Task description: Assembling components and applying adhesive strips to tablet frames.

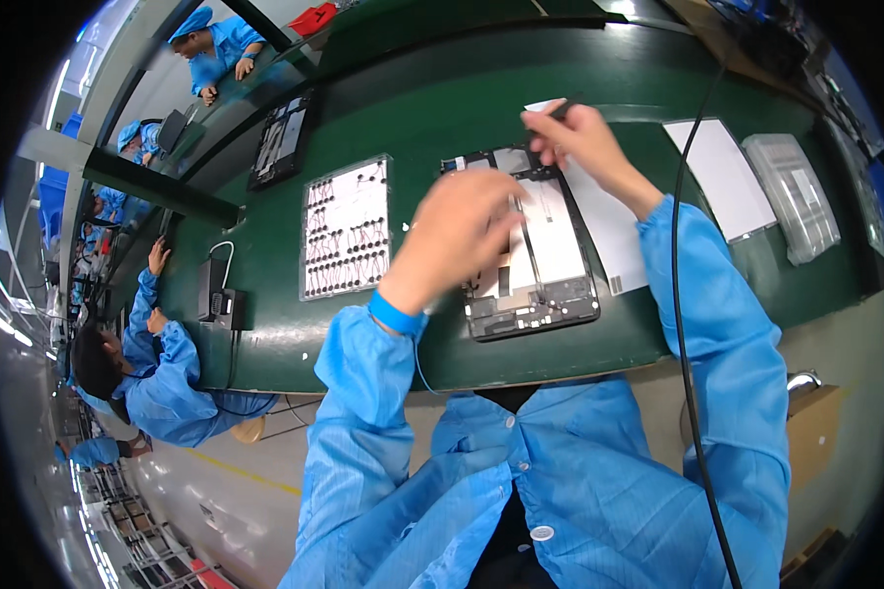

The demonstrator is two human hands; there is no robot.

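Note:
An opened tablet point(550, 245) lies on the green bench in front of me, its pale inner plate and dark circuit parts exposed. My left hand point(462, 231), wearing a blue wrist strap point(397, 314), is over the tablet's left side, its fingers bent and blurred by motion; whether they hold anything is hidden. Above the tablet's far right corner, my right hand point(584, 142) has thumb and fingers closed on a thin dark tool point(566, 106), too blurred to name exactly. White sheets point(609, 231) lie under and beside the tablet's right edge.
Left of the tablet is a clear tray point(347, 231) of small black round parts with wires. Another opened tablet point(280, 142) lies farther left, near a black adapter point(221, 294). At right are a white sheet point(722, 177) and plastic boxes point(794, 196). A black cable point(676, 255) hangs across my right sleeve.

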